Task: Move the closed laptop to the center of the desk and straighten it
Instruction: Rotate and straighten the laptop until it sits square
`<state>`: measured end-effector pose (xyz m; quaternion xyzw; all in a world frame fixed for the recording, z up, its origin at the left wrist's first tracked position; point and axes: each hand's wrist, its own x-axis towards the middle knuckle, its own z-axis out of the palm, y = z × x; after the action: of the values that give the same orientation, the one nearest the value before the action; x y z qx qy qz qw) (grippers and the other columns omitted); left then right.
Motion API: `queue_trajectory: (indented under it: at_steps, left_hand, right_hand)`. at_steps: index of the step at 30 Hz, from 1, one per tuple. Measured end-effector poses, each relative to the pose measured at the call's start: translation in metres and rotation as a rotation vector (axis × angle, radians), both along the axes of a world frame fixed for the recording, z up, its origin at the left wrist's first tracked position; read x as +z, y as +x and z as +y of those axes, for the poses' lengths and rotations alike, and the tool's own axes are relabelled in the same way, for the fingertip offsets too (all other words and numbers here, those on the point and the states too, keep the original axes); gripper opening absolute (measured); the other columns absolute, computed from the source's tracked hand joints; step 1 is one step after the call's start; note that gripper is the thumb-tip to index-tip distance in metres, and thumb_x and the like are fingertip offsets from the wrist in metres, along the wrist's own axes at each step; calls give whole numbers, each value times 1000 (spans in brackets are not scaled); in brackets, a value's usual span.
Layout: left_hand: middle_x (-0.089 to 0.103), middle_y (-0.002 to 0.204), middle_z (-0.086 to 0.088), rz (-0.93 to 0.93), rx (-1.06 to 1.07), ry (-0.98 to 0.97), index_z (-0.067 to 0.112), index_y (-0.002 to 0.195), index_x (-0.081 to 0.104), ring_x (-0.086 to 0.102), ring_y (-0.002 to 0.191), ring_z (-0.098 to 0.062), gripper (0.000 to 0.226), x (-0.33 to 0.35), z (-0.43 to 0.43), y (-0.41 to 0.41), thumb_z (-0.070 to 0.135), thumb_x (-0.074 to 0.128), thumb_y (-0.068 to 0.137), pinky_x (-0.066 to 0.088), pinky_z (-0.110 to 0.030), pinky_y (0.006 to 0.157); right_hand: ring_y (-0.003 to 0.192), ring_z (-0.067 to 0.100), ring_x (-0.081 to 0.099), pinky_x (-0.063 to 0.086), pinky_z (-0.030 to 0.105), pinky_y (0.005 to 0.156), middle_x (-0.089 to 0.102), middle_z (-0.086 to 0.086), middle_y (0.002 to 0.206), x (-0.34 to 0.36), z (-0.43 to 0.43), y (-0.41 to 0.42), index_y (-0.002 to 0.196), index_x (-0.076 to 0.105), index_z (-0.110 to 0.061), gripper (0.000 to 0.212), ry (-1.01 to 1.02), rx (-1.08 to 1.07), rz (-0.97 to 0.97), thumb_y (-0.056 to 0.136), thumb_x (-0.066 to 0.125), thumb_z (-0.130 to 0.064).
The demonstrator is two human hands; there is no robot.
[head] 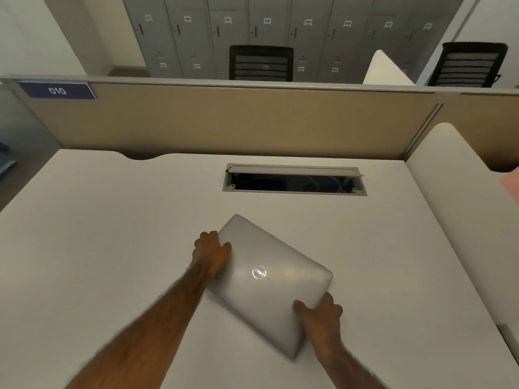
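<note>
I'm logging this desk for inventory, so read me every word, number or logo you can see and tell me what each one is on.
"010": white digits on the dark blue rectangular sign on the beige partition panel.
"DELL": round logo, seen rotated, on the closed silver laptop.
Small white number tags on the grey metal lockers: too blurred to read.

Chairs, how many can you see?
2: one chair behind the divider in the middle, another chair at far right. Only their black backs show; more may be hidden.

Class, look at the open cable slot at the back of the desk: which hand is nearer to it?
Left. The left hand grips the laptop's far-left edge, nearer the cable slot; the right hand holds its near edge.
</note>
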<state>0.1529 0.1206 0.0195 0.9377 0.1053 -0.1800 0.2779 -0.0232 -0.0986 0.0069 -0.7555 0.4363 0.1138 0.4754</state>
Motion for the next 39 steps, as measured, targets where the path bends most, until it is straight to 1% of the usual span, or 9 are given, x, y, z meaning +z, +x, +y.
queue_trajectory:
  at_steps: [4,9,13,17,22,26,29,35,39]
  left_hand:
    - [48,131,-13,6,-9,4,10,129,52,46,125,-35,49,-2,-1,1,41,51,91,45,-47,101]
    - [46,134,-14,52,-4,7,11,133,53,43,128,-37,55,-2,0,9,42,58,88,43,-45,102]
    - [49,133,-15,48,25,-23,11,132,57,46,126,-38,53,-1,3,12,38,62,86,47,-46,103]
    - [51,133,-16,24,75,-46,10,135,56,48,125,-39,54,-2,5,4,34,64,87,46,-47,104]
    - [52,134,-17,7,181,-121,11,135,56,46,127,-40,55,-1,10,-12,29,67,85,44,-46,106]
    - [50,134,-17,-3,244,-165,11,135,55,47,126,-40,58,0,12,-31,29,69,83,43,-43,102]
    - [49,133,-17,-21,294,-199,10,136,54,46,127,-39,59,1,11,-43,28,70,82,43,-43,101]
    - [49,131,-15,-47,369,-249,10,132,55,45,126,-39,54,5,6,-54,27,69,82,43,-43,101]
    - [46,133,-15,-35,376,-256,9,133,52,42,128,-38,55,5,1,-58,27,68,84,42,-44,101]
  right_hand:
    - [124,47,58,52,47,103,45,21,133,-2,4,0,144,45,-5,72,12,-44,-11,84,78,-27]
    - [120,45,59,52,46,101,41,10,115,-5,4,-1,141,50,-10,65,47,-99,-55,83,78,-26]
    - [107,35,55,50,40,92,53,17,124,-8,2,1,137,56,-13,63,60,-121,-102,80,80,-25]
    - [103,39,71,60,53,94,66,23,121,-12,-8,6,126,67,-11,59,92,-117,-187,71,87,-16]
    - [99,37,73,63,52,89,71,20,117,-8,-26,19,119,70,-14,53,63,-68,-229,70,90,-15]
    - [104,38,73,62,53,92,67,20,123,-4,-38,33,121,68,-21,59,60,-31,-251,68,93,-22]
    - [112,38,70,60,53,98,65,18,129,-3,-47,42,132,66,-16,72,47,9,-247,67,94,-26]
    - [109,36,70,60,50,96,65,17,129,2,-60,61,126,68,-17,66,10,81,-240,67,95,-29]
    - [114,37,68,58,52,100,64,17,133,2,-68,71,135,65,-16,77,21,89,-242,65,97,-29]
